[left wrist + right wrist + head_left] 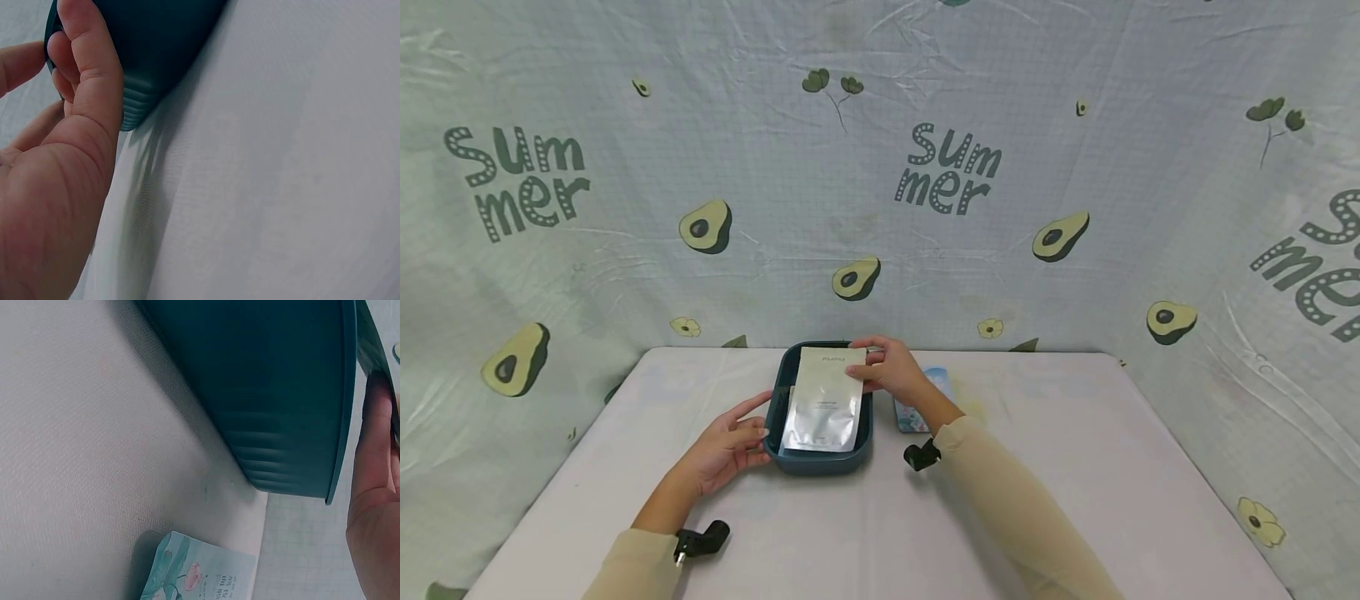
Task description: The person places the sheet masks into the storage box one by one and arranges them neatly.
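A dark teal plastic bin (pixel 820 465) stands on the table, with ribbed corners visible in both wrist views. My left hand (pixel 726 450) holds the bin's left side, its fingertips at the rim; the left wrist view shows the fingers (pixel 94 62) bent over that edge. With thumb and fingers, my right hand (pixel 891 371) pinches a silvery-cream sheet mask packet (pixel 825 400) by its upper right edge. This packet lies over the bin's opening and hides most of the inside. Along its left side, the edge of another packet (pixel 791 400) shows.
A light-blue floral packet (pixel 912 419) lies on the white-covered table (pixel 1045 467) right of the bin, partly behind my right wrist. Its printed pink flower shows in the right wrist view. A cloth backdrop (pixel 760 167) with avocado prints rises behind the table.
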The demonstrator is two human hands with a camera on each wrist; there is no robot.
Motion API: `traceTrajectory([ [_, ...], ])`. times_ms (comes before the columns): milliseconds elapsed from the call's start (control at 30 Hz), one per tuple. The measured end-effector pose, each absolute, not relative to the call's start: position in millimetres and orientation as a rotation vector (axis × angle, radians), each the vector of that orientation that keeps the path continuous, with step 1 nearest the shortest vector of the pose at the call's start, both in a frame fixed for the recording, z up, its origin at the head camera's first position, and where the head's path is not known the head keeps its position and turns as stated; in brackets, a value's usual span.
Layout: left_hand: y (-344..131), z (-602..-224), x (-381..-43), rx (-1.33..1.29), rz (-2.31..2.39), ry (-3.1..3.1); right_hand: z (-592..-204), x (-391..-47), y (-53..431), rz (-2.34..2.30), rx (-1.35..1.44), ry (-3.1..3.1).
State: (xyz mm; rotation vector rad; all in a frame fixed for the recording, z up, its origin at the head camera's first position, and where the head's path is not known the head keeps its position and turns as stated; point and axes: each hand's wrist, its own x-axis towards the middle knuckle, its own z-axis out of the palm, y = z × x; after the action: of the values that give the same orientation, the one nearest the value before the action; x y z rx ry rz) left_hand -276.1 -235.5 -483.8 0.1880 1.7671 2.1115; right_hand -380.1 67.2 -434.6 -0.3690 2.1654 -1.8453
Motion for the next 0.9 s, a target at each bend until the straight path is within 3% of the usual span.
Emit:
traceTrajectory([
  [900,-237.0,-484.7,-276.4,0.198,2.136,1.716,-437.6,-382.8,64.8,-1.681,-0.425,2.274],
])
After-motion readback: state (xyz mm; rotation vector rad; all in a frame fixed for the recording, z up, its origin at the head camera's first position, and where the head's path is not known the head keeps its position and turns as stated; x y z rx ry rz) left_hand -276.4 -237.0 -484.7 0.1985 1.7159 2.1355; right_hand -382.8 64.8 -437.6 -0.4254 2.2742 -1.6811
